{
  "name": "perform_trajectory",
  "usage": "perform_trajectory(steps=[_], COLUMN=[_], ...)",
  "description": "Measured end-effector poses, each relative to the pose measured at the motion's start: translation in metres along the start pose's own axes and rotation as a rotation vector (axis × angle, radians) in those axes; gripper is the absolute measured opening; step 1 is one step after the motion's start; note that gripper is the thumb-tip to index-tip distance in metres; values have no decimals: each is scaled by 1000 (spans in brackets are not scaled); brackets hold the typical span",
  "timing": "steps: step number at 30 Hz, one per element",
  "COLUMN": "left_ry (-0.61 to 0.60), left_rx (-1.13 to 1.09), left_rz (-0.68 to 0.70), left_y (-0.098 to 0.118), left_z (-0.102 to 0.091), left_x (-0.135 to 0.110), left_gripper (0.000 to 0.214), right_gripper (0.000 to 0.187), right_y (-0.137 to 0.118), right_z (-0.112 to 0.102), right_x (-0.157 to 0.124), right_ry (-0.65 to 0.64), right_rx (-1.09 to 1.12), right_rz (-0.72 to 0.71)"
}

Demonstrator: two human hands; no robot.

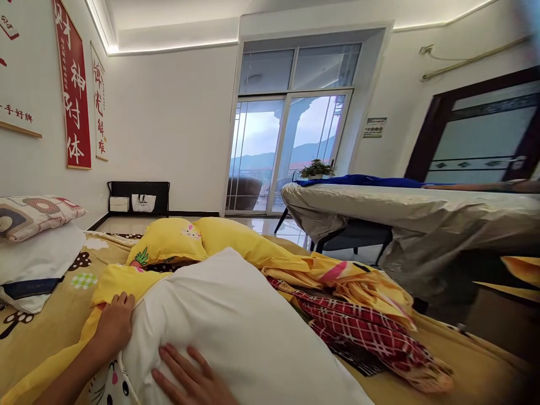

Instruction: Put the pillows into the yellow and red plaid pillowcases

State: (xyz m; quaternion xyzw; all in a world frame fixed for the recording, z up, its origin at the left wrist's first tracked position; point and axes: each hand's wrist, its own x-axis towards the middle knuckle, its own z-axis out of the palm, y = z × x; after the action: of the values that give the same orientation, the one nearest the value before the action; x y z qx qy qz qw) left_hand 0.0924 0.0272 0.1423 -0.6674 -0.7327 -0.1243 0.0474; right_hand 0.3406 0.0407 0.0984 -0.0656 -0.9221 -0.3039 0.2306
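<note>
A plump white pillow [244, 315] fills the front of the bed, its left end inside a yellow pillowcase [112, 281] with a printed animal face near the bottom. My left hand [116, 320] is closed on the pillowcase's edge at the pillow's left side, fingers bent over the yellow cloth. Flat against the white pillow lies my right hand [192, 377], its fingers spread. Behind the pillow rest a yellow cased pillow [169, 242] and a long yellow one [244, 242].
Red plaid cloth [371, 332] and crumpled yellow cloth [358, 275] lie to the right. At left, a patterned pillow [42, 214] sits on a white one [46, 259]. A plastic-covered table [413, 197] stands at right, with a person's arm [498, 187] along its top.
</note>
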Motion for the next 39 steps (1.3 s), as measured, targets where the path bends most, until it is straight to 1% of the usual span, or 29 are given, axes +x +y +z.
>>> perform_trajectory(steps=[1,3,4,5,7,8,9,10,12,13,15,17,18,20,22,24,25,26,27,28,29,30,31,32,33,35,36,37,39], left_ry=[6,74,116,142,111,66,19,-22,-83,-105,-131,-161,-178,-186,-110,-9,10,-1,-41,-101,-164,-210,-235,-247,-250,-242,-238,-227,-186], left_rx=[23,60,68,65,38,24,16,18,48,76,150,234,266,295,292,279,273,263,249,233,221,216,221,236,245,232,211,185,135], left_rz=[-5,20,81,174,394,474,518,530,508,480,411,393,428,568,712,797,817,826,826,815,793,751,694,630,580,544,554,576,612], left_y=[0,-2,-3,-4,-5,-5,-6,-6,-7,-7,-7,-5,-3,4,13,24,28,30,30,29,25,21,17,14,13,17,23,29,43], left_z=[-1,-4,-6,-8,-13,-16,-19,-21,-25,-26,-24,-14,-6,14,33,44,45,43,38,32,27,23,23,27,36,60,74,86,100], left_x=[-4,-15,-23,-31,-46,-52,-57,-60,-64,-65,-66,-68,-69,-70,-70,-68,-67,-67,-66,-66,-66,-66,-66,-67,-67,-70,-72,-75,-81], left_gripper=[43,53,57,55,36,23,16,16,24,27,31,33,31,24,13,10,11,13,15,17,17,17,17,18,18,19,20,21,20], right_gripper=[44,45,44,43,41,41,41,41,40,41,44,40,35,29,28,19,12,7,5,11,21,33,45,51,50,31,22,17,16], right_y=[4,17,24,31,43,48,52,54,52,48,37,23,16,4,-5,-6,-4,1,8,15,22,26,27,24,17,-3,-14,-23,-30], right_z=[3,5,6,7,10,10,11,10,6,2,-7,-11,-10,0,18,35,41,43,43,41,37,35,33,35,39,53,60,67,73], right_x=[5,20,29,39,59,69,78,86,96,98,94,82,76,66,64,73,80,88,95,102,107,110,111,110,108,102,99,97,95], right_ry=[-40,-137,-183,-222,-288,-320,-350,-378,-396,-374,-288,-218,-208,-227,-259,-338,-409,-495,-574,-627,-636,-602,-536,-459,-392,-316,-308,-313,-342], right_rx=[60,202,270,331,422,451,468,474,451,424,373,380,408,477,499,459,434,424,436,467,509,544,560,549,513,416,379,360,410], right_rz=[14,58,88,122,183,201,214,217,204,189,121,-11,-77,-160,-162,-152,-160,-183,-218,-253,-277,-282,-264,-234,-196,-138,-121,-112,-88])
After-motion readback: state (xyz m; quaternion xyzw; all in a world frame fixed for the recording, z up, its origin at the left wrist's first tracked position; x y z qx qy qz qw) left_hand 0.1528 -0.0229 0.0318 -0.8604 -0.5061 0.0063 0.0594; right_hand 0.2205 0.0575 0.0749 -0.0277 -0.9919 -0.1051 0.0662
